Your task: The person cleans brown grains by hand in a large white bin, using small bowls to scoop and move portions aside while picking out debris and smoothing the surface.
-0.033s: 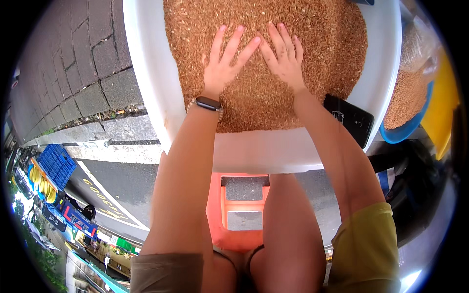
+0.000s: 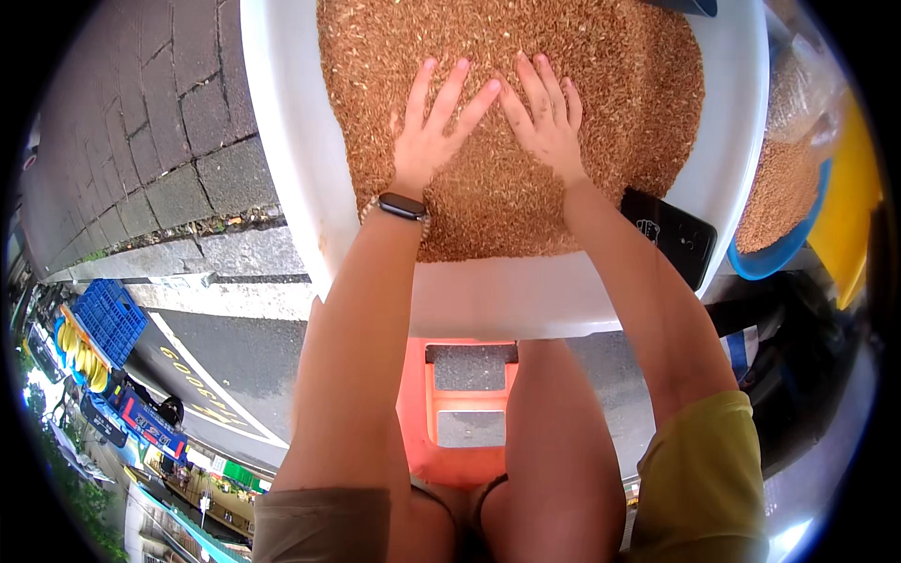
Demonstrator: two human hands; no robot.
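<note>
Reddish-brown grain with husks [image 2: 526, 220] covers the floor of a large white tub [image 2: 507, 291]. My left hand [image 2: 432, 141] lies palm down on the grain, fingers spread, with a dark band and beads at the wrist. Beside it my right hand [image 2: 546, 122] rests flat in the same way, fingers apart. The left thumb tip and the right hand's inner edge come close or touch; I cannot tell which. Neither hand holds anything. A black phone [image 2: 671, 235] lies at the tub's right side, partly behind my right forearm.
A dark object [image 2: 690, 6] shows at the tub's far right. Right of the tub stand a blue basin [image 2: 774, 258] of paler grain and something yellow [image 2: 845, 206]. An orange stool [image 2: 460, 455] is between my legs. A blue crate [image 2: 111, 321] and bananas [image 2: 84, 357] are at left.
The tub and hands sit slightly lower in the picture, and more of the dark object at the far right shows. The hands keep their place on the grain.
</note>
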